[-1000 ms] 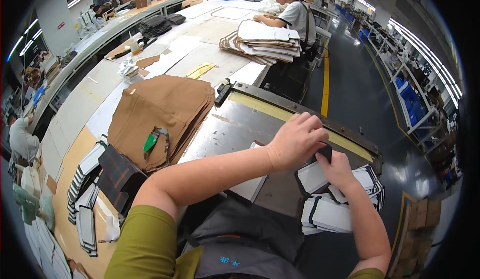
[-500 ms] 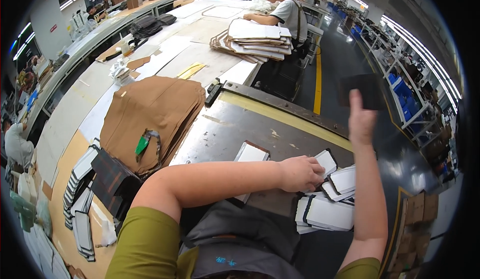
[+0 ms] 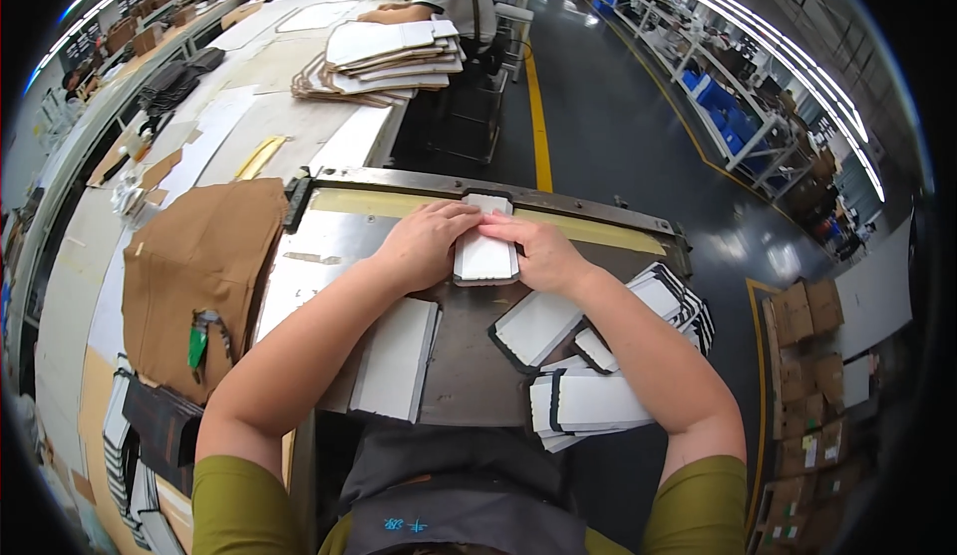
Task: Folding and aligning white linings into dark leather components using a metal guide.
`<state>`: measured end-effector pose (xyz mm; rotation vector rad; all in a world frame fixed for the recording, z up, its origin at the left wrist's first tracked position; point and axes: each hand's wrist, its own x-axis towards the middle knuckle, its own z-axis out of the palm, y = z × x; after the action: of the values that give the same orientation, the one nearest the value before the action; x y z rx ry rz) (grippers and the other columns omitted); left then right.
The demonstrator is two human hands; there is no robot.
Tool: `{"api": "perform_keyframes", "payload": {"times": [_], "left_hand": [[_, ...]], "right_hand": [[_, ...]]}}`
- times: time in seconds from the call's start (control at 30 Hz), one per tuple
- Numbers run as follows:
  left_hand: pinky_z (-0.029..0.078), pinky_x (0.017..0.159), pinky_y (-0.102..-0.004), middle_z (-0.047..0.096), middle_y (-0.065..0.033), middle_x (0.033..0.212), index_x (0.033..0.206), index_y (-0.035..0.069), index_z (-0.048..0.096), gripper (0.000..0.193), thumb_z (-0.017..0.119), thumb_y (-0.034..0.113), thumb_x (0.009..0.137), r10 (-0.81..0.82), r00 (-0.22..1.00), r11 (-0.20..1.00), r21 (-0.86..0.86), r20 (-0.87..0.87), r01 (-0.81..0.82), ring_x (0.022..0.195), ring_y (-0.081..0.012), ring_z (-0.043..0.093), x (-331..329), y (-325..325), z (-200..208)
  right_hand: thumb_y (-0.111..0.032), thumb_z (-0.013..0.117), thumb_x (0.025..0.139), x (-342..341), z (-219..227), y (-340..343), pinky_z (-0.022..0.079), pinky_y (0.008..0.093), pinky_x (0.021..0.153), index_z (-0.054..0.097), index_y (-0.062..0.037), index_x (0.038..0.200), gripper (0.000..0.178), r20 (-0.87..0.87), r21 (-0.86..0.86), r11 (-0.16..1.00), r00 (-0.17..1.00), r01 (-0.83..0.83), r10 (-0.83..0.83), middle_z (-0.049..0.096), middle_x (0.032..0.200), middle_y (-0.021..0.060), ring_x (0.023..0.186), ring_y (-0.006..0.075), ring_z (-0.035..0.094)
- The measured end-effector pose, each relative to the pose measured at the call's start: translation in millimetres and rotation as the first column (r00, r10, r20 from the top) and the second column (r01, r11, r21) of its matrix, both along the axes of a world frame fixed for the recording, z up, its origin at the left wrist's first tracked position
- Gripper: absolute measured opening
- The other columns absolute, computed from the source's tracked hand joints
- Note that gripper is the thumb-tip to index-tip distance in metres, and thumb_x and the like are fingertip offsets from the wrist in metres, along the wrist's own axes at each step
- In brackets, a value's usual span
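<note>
A white rectangular panel with black edging (image 3: 486,261) lies near the far side of the metal work plate (image 3: 469,356). My left hand (image 3: 431,243) rests over its left part, fingers stretched out flat. From the other side my right hand (image 3: 538,254) lies on the panel with extended fingers, the fingertips of both hands meeting on top. What is beneath the panel is hidden. A larger white panel (image 3: 391,356) lies by my left forearm. Under and beside my right forearm are another white panel with a dark edge (image 3: 539,328) and a loose pile of black-edged panels (image 3: 598,402).
Brown sheets (image 3: 199,266) with a green-handled tool (image 3: 197,346) lie to the left. A metal bar (image 3: 588,211) borders the plate's far side. Stacked white-and-brown panels (image 3: 389,57) stand near a seated co-worker. Cardboard boxes (image 3: 807,386) are at right.
My right hand has come in from the far right, where it held a dark flat piece. My left hand has left the pile at right; both hands now meet on the panel. The view has shifted.
</note>
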<state>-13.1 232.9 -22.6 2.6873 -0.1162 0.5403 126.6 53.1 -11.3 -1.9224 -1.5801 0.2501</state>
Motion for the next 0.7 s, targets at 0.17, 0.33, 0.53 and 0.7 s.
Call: {"api": "perform_keyframes", "payload": {"times": [0.17,0.33,0.53,0.7], "left_hand": [[0.041,0.109,-0.0401,0.061,-0.0123,0.132,0.121,0.003,0.065,0.041,0.061,-0.002,0.08,0.026,1.0,0.998,0.055,0.002,-0.026,0.127,-0.0306,0.053,-0.5,-7.0,1.6],[0.041,0.108,-0.0415,0.058,-0.0131,0.135,0.122,0.005,0.064,0.044,0.064,-0.001,0.078,-0.031,0.998,0.999,-0.018,-0.046,0.03,0.127,-0.032,0.053,-3.6,-2.3,2.5],[0.033,0.113,-0.0446,0.055,-0.0123,0.139,0.122,0.009,0.064,0.049,0.069,0.001,0.074,0.053,0.996,0.998,0.037,-0.071,-0.051,0.13,-0.0304,0.05,-8.2,-5.0,12.7],[0.03,0.115,-0.0449,0.055,-0.0112,0.14,0.123,0.011,0.064,0.053,0.073,0.005,0.071,0.104,0.99,0.989,0.112,-0.097,-0.093,0.132,-0.0285,0.048,-9.9,-6.2,9.7]], "right_hand": [[-0.007,0.07,0.081,-9.4,2.6,-9.5,0.041,0.0425,0.109,0.069,-0.0055,0.118,0.037,0.41,0.034,0.999,0.911,0.036,-0.047,0.065,0.128,0.0177,0.127,0.0317,0.056],[-0.006,0.07,0.079,-9.7,6.4,-7.6,0.039,0.0439,0.11,0.067,-0.0056,0.121,0.042,0.379,-0.006,1.0,0.925,0.023,-0.019,0.062,0.132,0.017,0.129,0.0305,0.054],[-0.006,0.07,0.078,-6.7,-2.0,-6.6,0.039,0.0436,0.11,0.065,-0.0051,0.122,0.044,0.357,0.029,0.999,0.933,0.038,-0.046,0.061,0.133,0.0175,0.13,0.0305,0.053],[-0.008,0.07,0.079,-8.6,1.2,-3.0,0.039,0.0437,0.11,0.064,-0.0043,0.123,0.045,0.403,0.007,1.0,0.915,0.019,-0.02,0.061,0.133,0.0175,0.129,0.0309,0.054]]}}
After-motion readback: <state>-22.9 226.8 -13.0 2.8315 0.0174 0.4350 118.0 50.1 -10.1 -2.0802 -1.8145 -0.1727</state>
